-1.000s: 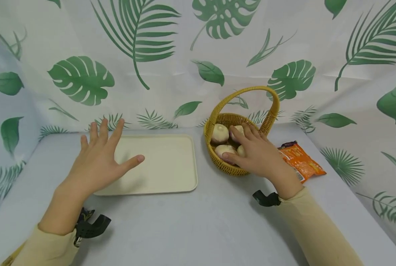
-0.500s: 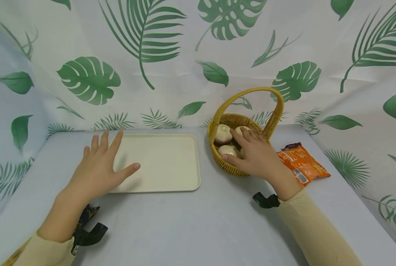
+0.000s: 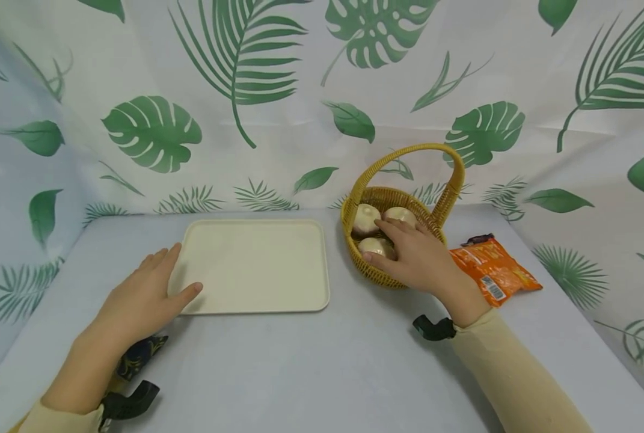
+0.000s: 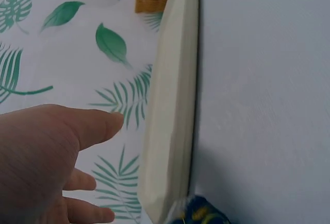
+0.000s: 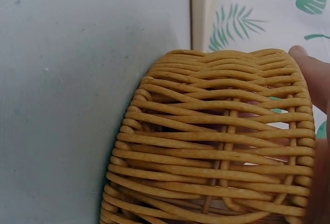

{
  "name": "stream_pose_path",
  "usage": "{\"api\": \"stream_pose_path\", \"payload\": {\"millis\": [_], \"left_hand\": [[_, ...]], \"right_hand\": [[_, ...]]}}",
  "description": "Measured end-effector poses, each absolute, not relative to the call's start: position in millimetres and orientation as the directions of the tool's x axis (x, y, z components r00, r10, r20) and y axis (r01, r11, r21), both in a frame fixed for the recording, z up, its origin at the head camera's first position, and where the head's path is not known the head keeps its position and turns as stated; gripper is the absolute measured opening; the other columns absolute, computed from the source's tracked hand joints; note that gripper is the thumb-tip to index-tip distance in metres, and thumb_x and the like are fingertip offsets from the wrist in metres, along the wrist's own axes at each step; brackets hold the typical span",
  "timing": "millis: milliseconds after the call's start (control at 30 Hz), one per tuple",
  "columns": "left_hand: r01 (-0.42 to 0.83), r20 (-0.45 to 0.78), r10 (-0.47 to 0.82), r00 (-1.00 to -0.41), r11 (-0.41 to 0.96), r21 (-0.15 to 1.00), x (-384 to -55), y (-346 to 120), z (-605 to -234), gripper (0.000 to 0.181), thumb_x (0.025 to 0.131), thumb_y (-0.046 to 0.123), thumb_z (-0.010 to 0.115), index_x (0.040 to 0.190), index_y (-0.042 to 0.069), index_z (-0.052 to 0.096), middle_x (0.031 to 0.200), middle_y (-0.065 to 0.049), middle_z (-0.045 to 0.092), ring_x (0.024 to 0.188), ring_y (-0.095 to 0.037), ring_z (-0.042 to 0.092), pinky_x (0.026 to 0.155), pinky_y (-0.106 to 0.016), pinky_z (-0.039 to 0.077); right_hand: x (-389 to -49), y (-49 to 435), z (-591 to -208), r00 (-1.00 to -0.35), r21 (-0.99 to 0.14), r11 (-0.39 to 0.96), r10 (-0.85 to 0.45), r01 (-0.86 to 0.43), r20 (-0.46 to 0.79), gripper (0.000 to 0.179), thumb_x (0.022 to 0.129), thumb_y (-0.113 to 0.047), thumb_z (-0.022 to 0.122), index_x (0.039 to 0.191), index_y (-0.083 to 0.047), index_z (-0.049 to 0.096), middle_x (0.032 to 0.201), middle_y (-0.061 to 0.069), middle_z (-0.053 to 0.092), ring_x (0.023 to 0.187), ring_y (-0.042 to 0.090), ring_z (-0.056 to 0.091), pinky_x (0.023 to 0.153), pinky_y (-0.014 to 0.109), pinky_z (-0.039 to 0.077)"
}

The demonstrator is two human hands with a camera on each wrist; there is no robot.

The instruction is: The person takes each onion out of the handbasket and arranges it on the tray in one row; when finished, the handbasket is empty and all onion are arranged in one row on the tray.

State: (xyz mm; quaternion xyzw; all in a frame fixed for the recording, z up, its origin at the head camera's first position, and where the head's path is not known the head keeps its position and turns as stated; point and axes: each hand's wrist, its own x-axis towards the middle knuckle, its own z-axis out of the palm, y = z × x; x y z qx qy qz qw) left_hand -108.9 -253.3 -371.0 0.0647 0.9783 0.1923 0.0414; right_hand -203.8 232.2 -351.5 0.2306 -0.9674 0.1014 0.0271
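A yellow woven basket (image 3: 376, 278) with a tall handle holds several whitish, purple-tinged bulbs that look like garlic (image 3: 366, 219). My right hand (image 3: 420, 257) reaches over its near right rim. Its thumb and fingers are spread around the front bulb (image 3: 374, 245), and the palm hides part of the basket's inside. In the right wrist view, fingers show behind the basket's weave (image 5: 216, 131). My left hand (image 3: 140, 297) is beside the left edge of a cream tray (image 3: 257, 264), fingers extended and thumb apart, holding nothing. A dark blue patterned packet (image 3: 142, 355) lies under the left wrist.
An orange snack packet (image 3: 497, 270) lies right of the basket, partly behind the right wrist. A leaf-printed cloth (image 3: 278, 120) stands behind the pale table (image 3: 300, 373).
My left hand has moved down and left, off the tray. The right hand stays over the basket, its fingertips slightly lower among the bulbs. The head view has shifted slightly.
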Motion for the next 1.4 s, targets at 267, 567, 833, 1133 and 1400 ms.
{"api": "stream_pose_path", "payload": {"millis": [267, 567, 833, 1133, 1400], "left_hand": [[0.078, -0.101, 0.124, -0.987, 0.924, 0.376, -105, -266, -382, 0.101, 0.108, 0.054, 0.066, 0.167, -0.014, 0.021, 0.165, -0.046, 0.028, 0.151, -0.064, 0.030, 0.114, -0.082, 0.033], [0.076, -0.094, 0.121, -0.988, 0.921, 0.382, -100, -276, -391, 0.101, 0.102, 0.062, 0.071, 0.157, -0.018, 0.042, 0.156, -0.042, 0.047, 0.141, -0.063, 0.048, 0.108, -0.078, 0.044], [0.103, -0.076, 0.145, -0.987, 0.910, 0.402, -101, -274, -394, 0.104, 0.093, 0.075, 0.073, 0.150, -0.010, 0.056, 0.146, -0.034, 0.062, 0.132, -0.058, 0.059, 0.098, -0.074, 0.052], [0.104, -0.098, 0.155, -0.983, 0.912, 0.398, -101, -274, -395, 0.112, 0.089, 0.083, 0.071, 0.150, -0.010, 0.056, 0.146, -0.034, 0.062, 0.131, -0.057, 0.060, 0.096, -0.073, 0.054], [0.109, -0.093, 0.158, -0.983, 0.913, 0.394, -100, -274, -394, 0.109, 0.088, 0.082, 0.072, 0.147, -0.009, 0.059, 0.143, -0.033, 0.064, 0.128, -0.056, 0.063, 0.093, -0.071, 0.056]], "right_hand": [[-209, 237, -358, -0.902, -0.276, 0.860, -0.424, -0.430, 0.085, 0.083, 0.104, -0.071, 0.058, 0.156, -0.007, 0.059, 0.134, 0.018, 0.074, 0.122, 0.046, 0.069, 0.104, 0.067, 0.053], [-215, 241, -364, -0.886, -0.331, 0.822, -0.446, -0.463, 0.130, 0.069, 0.104, -0.062, 0.067, 0.147, -0.009, 0.068, 0.107, 0.013, 0.080, 0.095, 0.032, 0.075, 0.088, 0.058, 0.060], [-217, 243, -364, -0.872, -0.345, 0.805, -0.476, -0.483, 0.112, 0.062, 0.104, -0.055, 0.070, 0.144, -0.009, 0.071, 0.121, 0.013, 0.079, 0.108, 0.035, 0.075, 0.097, 0.060, 0.058], [-218, 245, -359, -0.883, -0.378, 0.809, -0.465, -0.451, 0.061, 0.056, 0.102, -0.045, 0.076, 0.143, -0.008, 0.071, 0.127, 0.015, 0.077, 0.116, 0.037, 0.072, 0.101, 0.062, 0.056], [-222, 244, -353, -0.866, -0.382, 0.803, -0.500, -0.457, -0.016, 0.058, 0.105, -0.044, 0.074, 0.149, -0.009, 0.066, 0.133, 0.015, 0.075, 0.121, 0.037, 0.070, 0.104, 0.062, 0.054]]}}
